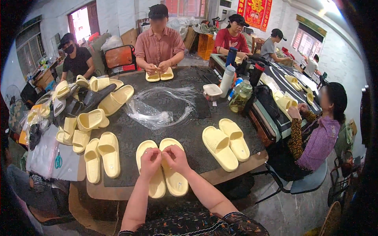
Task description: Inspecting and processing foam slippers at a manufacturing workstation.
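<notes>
A pair of pale yellow slide slippers (175,186) lies side by side at the table's near edge, in front of me. Above their straps my left hand (151,163) and my right hand (176,158) meet, fingers pinched together. A thin pale strand (157,152) runs between the fingertips; its ends are hidden in the fingers. Farther back lies a curved bundle of thin clear plastic strands (185,112), partly in a clear plastic bag (145,114). More yellow slippers stand in pairs, one pair (108,155) to the left and another (220,149) to the right.
A heap of yellow and dark slippers (92,98) covers the table's left side. Teal scissors (58,160) lie at the left edge. A glass jar (240,96), a white bottle (227,81) and a lidded tub (212,91) stand back right. Several people work around the tables.
</notes>
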Action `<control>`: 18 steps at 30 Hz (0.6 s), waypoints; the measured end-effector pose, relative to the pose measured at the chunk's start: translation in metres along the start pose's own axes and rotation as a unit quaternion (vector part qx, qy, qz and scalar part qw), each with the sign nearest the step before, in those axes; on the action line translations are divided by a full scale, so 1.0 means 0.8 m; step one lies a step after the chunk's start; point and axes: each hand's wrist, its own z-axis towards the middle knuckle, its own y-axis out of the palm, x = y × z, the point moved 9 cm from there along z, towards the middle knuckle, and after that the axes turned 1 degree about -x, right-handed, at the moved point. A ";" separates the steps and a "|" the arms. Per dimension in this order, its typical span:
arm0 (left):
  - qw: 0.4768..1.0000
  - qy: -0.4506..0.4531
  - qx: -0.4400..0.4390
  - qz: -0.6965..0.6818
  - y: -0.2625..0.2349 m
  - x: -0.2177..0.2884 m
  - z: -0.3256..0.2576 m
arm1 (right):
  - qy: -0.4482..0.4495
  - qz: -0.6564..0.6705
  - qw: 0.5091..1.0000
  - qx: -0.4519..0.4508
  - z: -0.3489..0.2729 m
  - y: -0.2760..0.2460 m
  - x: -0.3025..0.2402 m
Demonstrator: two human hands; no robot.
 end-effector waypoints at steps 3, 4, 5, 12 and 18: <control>0.988 0.052 0.086 -0.115 -0.025 0.001 0.004 | 0.020 0.004 1.000 0.004 0.000 0.004 0.003; 0.988 0.010 0.065 -0.138 -0.028 -0.013 0.003 | 0.043 0.026 0.999 -0.008 0.000 0.008 0.005; 0.985 -0.033 0.045 -0.161 -0.030 -0.027 0.002 | 0.045 0.029 0.998 -0.020 0.001 0.013 0.010; 0.994 -0.025 0.022 -0.100 -0.014 -0.013 0.013 | 0.021 0.018 1.000 -0.009 0.007 0.008 0.009; 0.995 -0.017 -0.005 -0.093 -0.005 -0.020 0.012 | 0.037 0.026 0.999 -0.002 0.003 0.005 0.017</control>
